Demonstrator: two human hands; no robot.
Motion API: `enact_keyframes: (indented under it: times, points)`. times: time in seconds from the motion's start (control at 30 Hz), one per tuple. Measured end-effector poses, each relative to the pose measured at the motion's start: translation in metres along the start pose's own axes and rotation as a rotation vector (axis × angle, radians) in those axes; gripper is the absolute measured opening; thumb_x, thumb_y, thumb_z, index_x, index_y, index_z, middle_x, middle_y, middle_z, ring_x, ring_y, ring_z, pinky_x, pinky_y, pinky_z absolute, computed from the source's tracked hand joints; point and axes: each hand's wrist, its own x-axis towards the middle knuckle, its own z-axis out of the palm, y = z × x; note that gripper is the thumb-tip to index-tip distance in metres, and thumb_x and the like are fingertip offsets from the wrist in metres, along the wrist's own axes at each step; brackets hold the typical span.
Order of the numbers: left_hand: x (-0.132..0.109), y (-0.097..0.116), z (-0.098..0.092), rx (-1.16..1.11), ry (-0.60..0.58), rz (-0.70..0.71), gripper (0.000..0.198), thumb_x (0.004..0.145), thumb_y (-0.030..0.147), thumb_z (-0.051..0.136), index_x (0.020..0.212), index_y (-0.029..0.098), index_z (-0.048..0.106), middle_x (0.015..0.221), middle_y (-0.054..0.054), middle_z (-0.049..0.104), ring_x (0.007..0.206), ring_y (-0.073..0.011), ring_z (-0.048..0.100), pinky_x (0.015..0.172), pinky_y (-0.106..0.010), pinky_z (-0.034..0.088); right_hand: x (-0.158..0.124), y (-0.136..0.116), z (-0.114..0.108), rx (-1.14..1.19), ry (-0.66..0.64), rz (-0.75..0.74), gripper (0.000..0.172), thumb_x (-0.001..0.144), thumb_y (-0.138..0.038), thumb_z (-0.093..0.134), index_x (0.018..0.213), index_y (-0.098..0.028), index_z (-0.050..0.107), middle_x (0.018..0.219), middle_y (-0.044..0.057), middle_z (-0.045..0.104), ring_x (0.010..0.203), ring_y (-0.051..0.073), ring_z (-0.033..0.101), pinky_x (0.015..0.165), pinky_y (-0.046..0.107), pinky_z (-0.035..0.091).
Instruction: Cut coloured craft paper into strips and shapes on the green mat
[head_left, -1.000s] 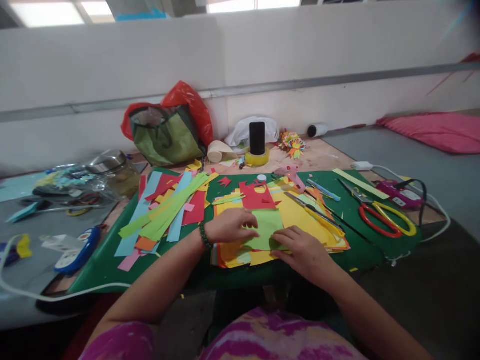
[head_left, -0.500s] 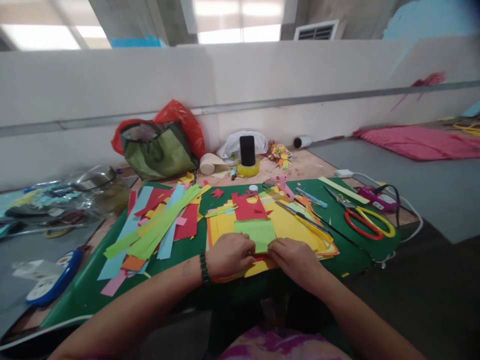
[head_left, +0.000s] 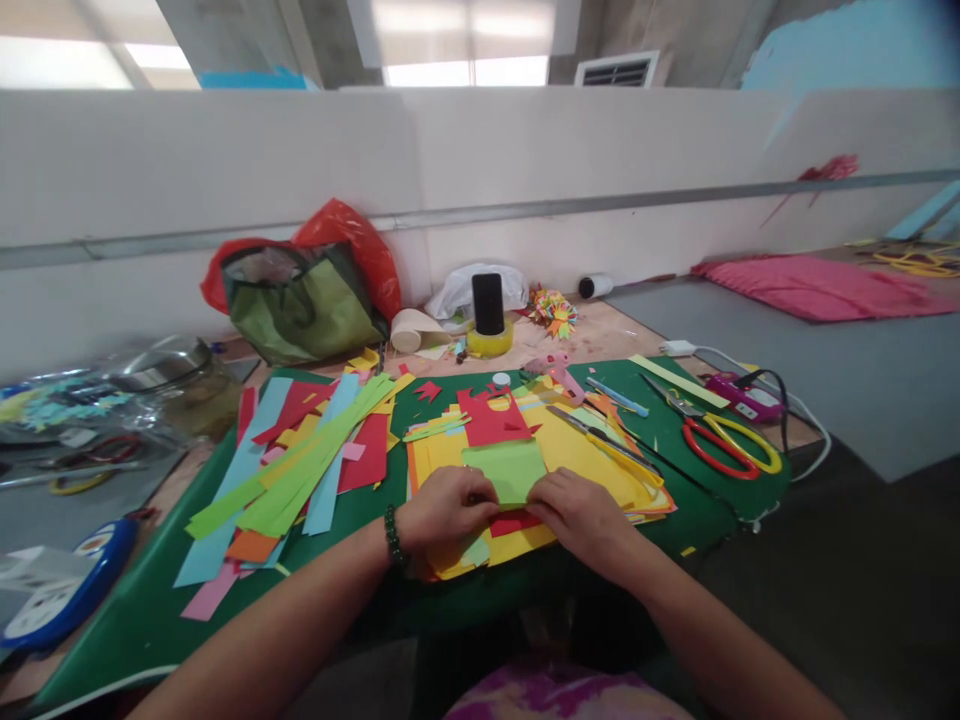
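Note:
A light green paper sheet (head_left: 510,468) lies on a stack of yellow and orange paper (head_left: 592,455) on the green mat (head_left: 150,610). My left hand (head_left: 442,512), with a dark bead bracelet at the wrist, pinches the sheet's near left edge with curled fingers. My right hand (head_left: 579,514) pinches its near right edge. A red paper scrap (head_left: 514,523) shows between my two hands. A cut red paper piece (head_left: 491,418) lies just beyond the green sheet.
Long paper strips (head_left: 300,460) are piled left of the stack. Red-and-yellow scissors (head_left: 724,440), a ruler (head_left: 607,440) and a glue gun (head_left: 559,372) lie to the right. A green-and-red bag (head_left: 304,290), a phone on a tape roll (head_left: 489,310) and a jar (head_left: 180,385) stand behind.
Both hands slid from flat on the green sheet to its near edge and now pinch it. The camera tilted upward and shifted slightly.

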Motion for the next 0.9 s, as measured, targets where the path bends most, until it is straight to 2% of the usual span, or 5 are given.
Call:
enact_keyframes:
  times: [0.17, 0.27, 0.53, 0.73, 0.9]
  points:
    - [-0.005, -0.002, 0.002, 0.126, 0.352, 0.241, 0.020, 0.092, 0.022, 0.052, 0.090, 0.020, 0.072, 0.083, -0.005, 0.069, 0.077, -0.0154, 0.061, 0.069, -0.024, 0.046, 0.008, -0.001, -0.009, -0.073, 0.282, -0.130, 0.020, 0.092, -0.012, 0.051, 0.086, -0.021, 0.067, 0.087, 0.006, 0.070, 0.084, 0.018, 0.060, 0.073, 0.029, 0.049]
    - [-0.006, -0.002, 0.003, 0.294, 0.479, 0.386, 0.025, 0.092, 0.014, 0.046, 0.093, 0.019, 0.070, 0.082, -0.006, 0.066, 0.076, -0.0163, 0.057, 0.071, -0.027, 0.046, 0.009, 0.000, -0.011, -0.112, 0.335, -0.180, 0.021, 0.091, -0.010, 0.050, 0.088, -0.021, 0.068, 0.089, 0.007, 0.070, 0.086, 0.019, 0.059, 0.074, 0.029, 0.050]
    - [-0.001, 0.000, 0.015, 0.364, 0.208, 0.257, 0.025, 0.091, 0.018, 0.052, 0.072, 0.019, 0.067, 0.071, -0.004, 0.061, 0.071, -0.0157, 0.056, 0.065, -0.026, 0.043, -0.005, 0.014, 0.010, 0.060, 0.053, -0.071, 0.015, 0.092, -0.017, 0.056, 0.084, -0.021, 0.067, 0.081, 0.003, 0.070, 0.079, 0.017, 0.060, 0.067, 0.027, 0.050]
    - [0.000, -0.010, 0.012, 0.150, 0.141, 0.221, 0.021, 0.092, 0.025, 0.053, 0.086, 0.021, 0.073, 0.078, -0.005, 0.064, 0.079, -0.0163, 0.061, 0.071, -0.025, 0.047, -0.005, 0.022, 0.011, 0.352, 0.012, 0.071, 0.015, 0.092, -0.028, 0.058, 0.085, -0.024, 0.070, 0.088, 0.003, 0.072, 0.084, 0.017, 0.063, 0.074, 0.028, 0.051]
    - [0.001, -0.014, 0.008, -0.002, 0.115, 0.201, 0.020, 0.092, 0.028, 0.055, 0.091, 0.022, 0.075, 0.084, -0.006, 0.067, 0.083, -0.0162, 0.063, 0.077, -0.025, 0.049, -0.005, 0.023, 0.012, 0.420, 0.016, 0.117, 0.018, 0.092, -0.031, 0.057, 0.083, -0.023, 0.071, 0.087, 0.005, 0.072, 0.085, 0.017, 0.064, 0.075, 0.030, 0.052]
